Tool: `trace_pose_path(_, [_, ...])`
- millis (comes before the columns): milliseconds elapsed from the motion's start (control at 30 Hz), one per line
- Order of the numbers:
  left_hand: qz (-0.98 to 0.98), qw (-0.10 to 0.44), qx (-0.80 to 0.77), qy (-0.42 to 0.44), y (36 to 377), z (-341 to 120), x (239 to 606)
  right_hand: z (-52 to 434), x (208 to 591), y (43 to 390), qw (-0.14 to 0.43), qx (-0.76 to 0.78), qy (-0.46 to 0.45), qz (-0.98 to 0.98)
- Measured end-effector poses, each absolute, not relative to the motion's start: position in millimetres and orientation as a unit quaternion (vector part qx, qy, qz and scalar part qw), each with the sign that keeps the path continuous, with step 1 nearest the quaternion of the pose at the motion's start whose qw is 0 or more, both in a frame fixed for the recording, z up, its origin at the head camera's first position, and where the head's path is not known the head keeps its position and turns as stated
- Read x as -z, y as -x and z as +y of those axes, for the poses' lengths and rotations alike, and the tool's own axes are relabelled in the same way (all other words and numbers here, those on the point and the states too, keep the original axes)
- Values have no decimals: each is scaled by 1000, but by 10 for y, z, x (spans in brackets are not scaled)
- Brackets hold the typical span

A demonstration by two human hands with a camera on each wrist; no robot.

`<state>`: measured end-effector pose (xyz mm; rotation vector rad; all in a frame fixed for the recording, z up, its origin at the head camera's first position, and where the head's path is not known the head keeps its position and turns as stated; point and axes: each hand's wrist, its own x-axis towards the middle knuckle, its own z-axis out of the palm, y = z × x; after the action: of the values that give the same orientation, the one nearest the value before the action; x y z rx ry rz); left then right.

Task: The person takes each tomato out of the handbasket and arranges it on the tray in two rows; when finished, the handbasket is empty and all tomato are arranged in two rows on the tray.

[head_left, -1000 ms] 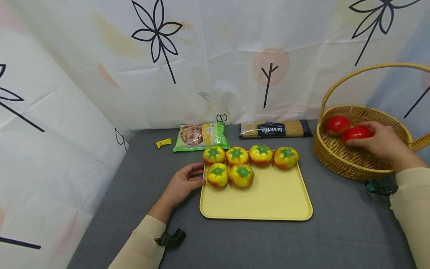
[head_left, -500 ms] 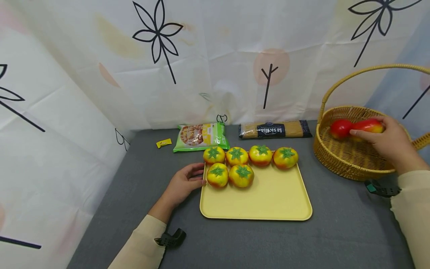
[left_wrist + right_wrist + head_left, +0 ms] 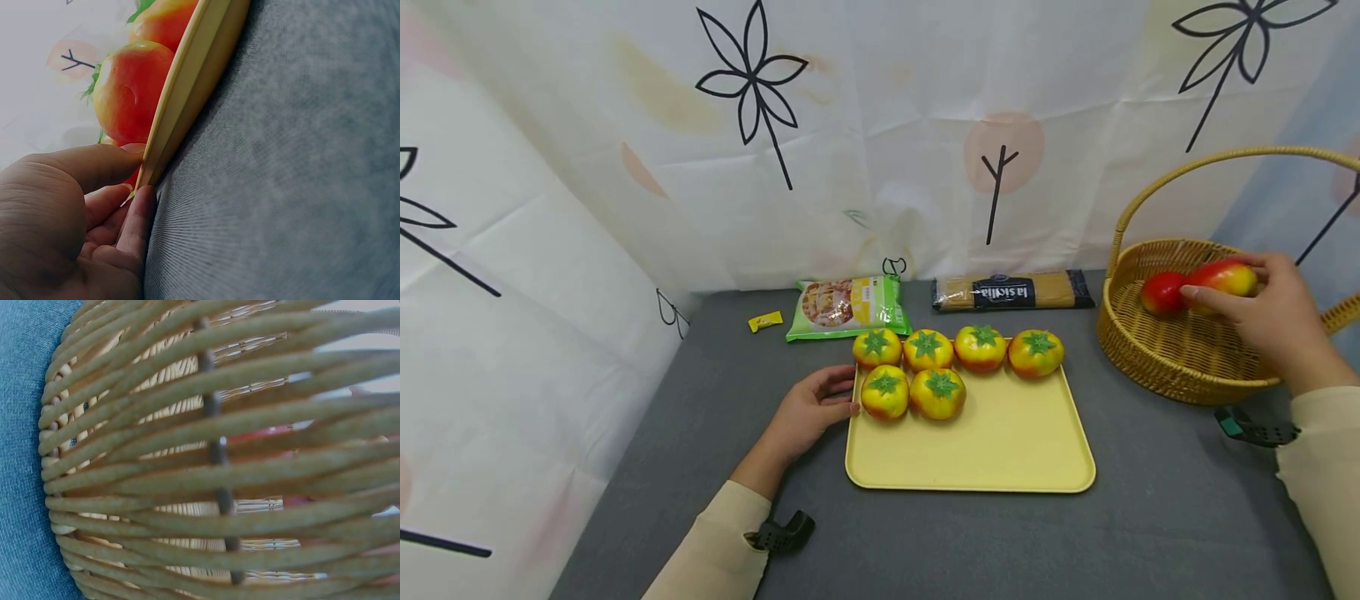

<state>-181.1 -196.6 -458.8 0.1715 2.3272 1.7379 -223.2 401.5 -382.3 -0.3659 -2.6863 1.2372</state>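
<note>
My left hand pinches the left rim of the yellow tray; in the left wrist view the thumb lies on the rim's edge, a fingertip on its outer side. On the tray sit several yellow-and-red fruits with green star-shaped tops, in two rows. Inside the wicker basket at the right, my right hand grips a red-and-yellow mango between thumb and fingers. A second red fruit lies beside it. The right wrist view is mostly filled by the basket's weave.
Behind the tray lie a green snack bag and a pack of spaghetti. A small yellow wrapper is to their left. The basket's tall handle arches over its opening. A printed cloth hangs at the back.
My right hand has shifted slightly right with the mango, which has turned to show its yellow end. The other red fruit has moved a little right. My left hand keeps its place.
</note>
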Motion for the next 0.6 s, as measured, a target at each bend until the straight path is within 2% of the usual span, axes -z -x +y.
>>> trace_pose_path(333, [790,116,-599,-59,1812,-1964,4598,3906,3731,2153,114,-410,123,-896])
trace_pose_path(600, [791,111,-598,-59,1814,-1969,4605,3694,3607,2101,125,-379,63,-915])
